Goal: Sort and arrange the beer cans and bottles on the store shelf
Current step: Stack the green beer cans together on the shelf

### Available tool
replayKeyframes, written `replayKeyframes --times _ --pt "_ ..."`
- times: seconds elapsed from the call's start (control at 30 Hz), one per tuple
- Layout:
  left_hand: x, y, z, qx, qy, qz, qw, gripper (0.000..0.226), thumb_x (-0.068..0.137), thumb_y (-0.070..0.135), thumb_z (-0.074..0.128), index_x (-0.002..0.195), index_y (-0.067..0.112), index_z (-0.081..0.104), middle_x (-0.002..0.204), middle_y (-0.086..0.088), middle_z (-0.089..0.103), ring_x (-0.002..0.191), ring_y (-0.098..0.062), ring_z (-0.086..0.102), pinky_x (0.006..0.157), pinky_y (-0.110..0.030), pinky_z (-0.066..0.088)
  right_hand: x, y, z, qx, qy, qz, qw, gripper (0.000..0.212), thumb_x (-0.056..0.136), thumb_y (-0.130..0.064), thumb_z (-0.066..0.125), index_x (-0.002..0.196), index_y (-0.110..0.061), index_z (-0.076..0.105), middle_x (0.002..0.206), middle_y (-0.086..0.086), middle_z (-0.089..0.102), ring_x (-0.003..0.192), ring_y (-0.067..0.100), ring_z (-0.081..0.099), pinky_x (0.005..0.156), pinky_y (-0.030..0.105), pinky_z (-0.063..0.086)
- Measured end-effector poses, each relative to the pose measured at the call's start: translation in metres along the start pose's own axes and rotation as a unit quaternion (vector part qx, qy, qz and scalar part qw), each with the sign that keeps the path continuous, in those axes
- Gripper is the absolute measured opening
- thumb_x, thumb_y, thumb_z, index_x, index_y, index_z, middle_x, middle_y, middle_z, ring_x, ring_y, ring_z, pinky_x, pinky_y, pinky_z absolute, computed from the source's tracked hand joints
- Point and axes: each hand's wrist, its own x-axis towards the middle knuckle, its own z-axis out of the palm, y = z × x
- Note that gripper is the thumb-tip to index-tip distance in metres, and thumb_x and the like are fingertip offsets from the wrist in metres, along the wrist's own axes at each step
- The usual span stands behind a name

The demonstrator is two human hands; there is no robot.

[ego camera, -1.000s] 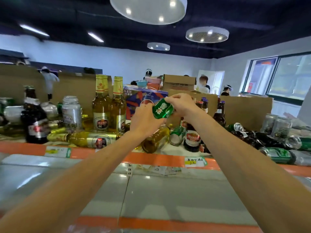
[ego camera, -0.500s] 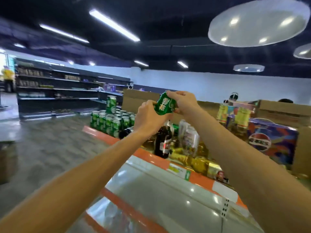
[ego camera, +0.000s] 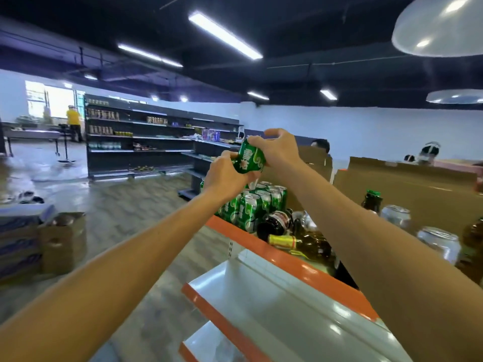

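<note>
Green with white characters and swirls on the held can (ego camera: 249,159); same green print on the standing cans (ego camera: 251,208); orange along the shelf edge (ego camera: 300,260); gold foil on the dark bottle (ego camera: 308,246) neck.

Both hands (ego camera: 224,176) grip a tilted green can (ego camera: 249,159).

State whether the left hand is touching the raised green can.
Touching. In the head view the left hand curls its fingers round the lower end of the green can.
</note>
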Motion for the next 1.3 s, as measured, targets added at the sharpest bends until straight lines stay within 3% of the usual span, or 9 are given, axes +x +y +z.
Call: replayKeyframes --times 0.17,0.37,0.47,0.53,0.7,0.87,1.03,1.1,1.3 --pt "0.056 -0.035 0.003 -0.009 -0.017 0.015 1.0 0.07 0.076 0.043 0.085 0.13 0.012 0.053 0.113 -0.001 0.067 0.097 -0.017 0.065 0.082 -0.032 0.055 0.054 0.014 0.035 -0.046 -0.024 -0.054 0.997 0.059 0.08 -0.035 0.081 0.128 -0.015 0.054 0.112 0.004 0.065 0.101 0.021 0.067 0.089 0.04 0.058" --pt "0.119 -0.086 -0.009 0.042 -0.029 0.0 0.999 0.066 0.077 0.043 0.084 0.124 0.01 0.051 0.107 0.002 0.064 0.088 -0.013 0.06 0.064 -0.021 0.043 0.111 0.019 0.097 -0.129 -0.11 -0.116 0.979 0.06 0.082 -0.034 0.079 0.132 -0.012 0.054 0.121 0.008 0.064 0.107 0.025 0.064 0.095 0.043 0.055" --pt "0.144 -0.123 -0.011 0.046 -0.036 -0.02 0.998 0.072 0.075 0.043 0.086 0.127 0.011 0.047 0.111 -0.003 0.065 0.097 -0.021 0.062 0.078 -0.034 0.052 0.131 0.031 0.136 -0.174 -0.137 -0.126 0.967 0.058 0.086 -0.031 0.076 0.135 -0.01 0.053 0.123 0.009 0.064 0.109 0.025 0.062 0.097 0.044 0.053" --pt "0.162 -0.148 -0.008 0.044 -0.05 -0.025 0.997 0.076 0.075 0.043 0.086 0.128 0.01 0.044 0.113 -0.004 0.065 0.102 -0.025 0.063 0.089 -0.045 0.054 0.142 0.041 0.159 -0.196 -0.148 -0.121 0.962 0.056 0.088 -0.029 0.074 0.137 -0.01 0.052 0.126 0.009 0.063 0.111 0.025 0.061 0.098 0.042 0.052" --pt "0.207 -0.193 0.006 0.003 -0.099 -0.015 0.995 0.073 0.074 0.039 0.088 0.122 0.012 0.04 0.108 -0.001 0.062 0.103 -0.024 0.062 0.092 -0.048 0.053 0.172 0.06 0.196 -0.267 -0.13 -0.095 0.95 0.055 0.091 -0.028 0.071 0.139 -0.012 0.05 0.13 0.009 0.06 0.115 0.025 0.059 0.101 0.04 0.049" --pt "0.251 -0.219 0.018 -0.029 -0.14 0.001 0.99 0.08 0.068 0.042 0.09 0.126 0.011 0.045 0.115 -0.005 0.066 0.105 -0.025 0.062 0.094 -0.046 0.052 0.203 0.058 0.21 -0.35 -0.132 -0.049 0.926 0.048 0.092 -0.031 0.07 0.133 -0.012 0.053 0.129 0.006 0.059 0.11 0.024 0.059 0.1 0.039 0.049" --pt "0.272 -0.231 0.045 -0.022 -0.19 0.017 0.981 0.08 0.067 0.047 0.09 0.126 0.017 0.045 0.116 -0.003 0.066 0.103 -0.024 0.063 0.092 -0.046 0.053 0.224 0.058 0.213 -0.463 -0.16 -0.006 0.872 0.052 0.095 -0.032 0.066 0.141 -0.013 0.049 0.135 0.006 0.057 0.117 0.024 0.057 0.099 0.036 0.047" --pt "0.277 -0.234 0.057 -0.028 -0.202 0.023 0.979 0.077 0.068 0.046 0.089 0.126 0.018 0.046 0.115 -0.003 0.066 0.101 -0.023 0.064 0.089 -0.046 0.055 0.231 0.066 0.213 -0.475 -0.158 0.013 0.866 0.05 0.095 -0.031 0.067 0.14 -0.015 0.05 0.134 0.006 0.057 0.114 0.023 0.057 0.095 0.035 0.047" --pt "0.282 -0.239 0.078 -0.069 -0.228 0.027 0.971 0.072 0.073 0.034 0.088 0.131 0.014 0.05 0.114 0.001 0.061 0.105 -0.018 0.056 0.093 -0.035 0.048 0.236 0.079 0.207 -0.493 -0.155 0.029 0.856 0.047 0.098 -0.029 0.063 0.14 -0.012 0.051 0.138 0.008 0.056 0.12 0.026 0.056 0.103 0.043 0.046"
